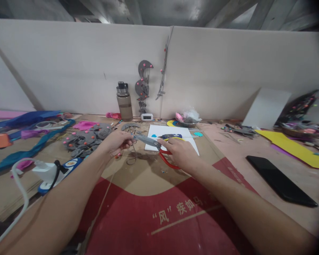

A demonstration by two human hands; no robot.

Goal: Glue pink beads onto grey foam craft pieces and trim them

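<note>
The left grip [119, 142] pinches, nearly closed, what seems a cord [135, 152], hanging below it; probably light and limp, best held near the cut. The right grip [181, 151] wraps the stiff scissors [149, 140] by their handles.

Pale Chinese characters on the flat brown cardboard sheet with red printing [122, 219] read “风”疾如马, the rest of the line hidden. Smaller print near its right edge is illegible. The small white rectangular digital display's [147, 117] digits are too small to read.
</note>
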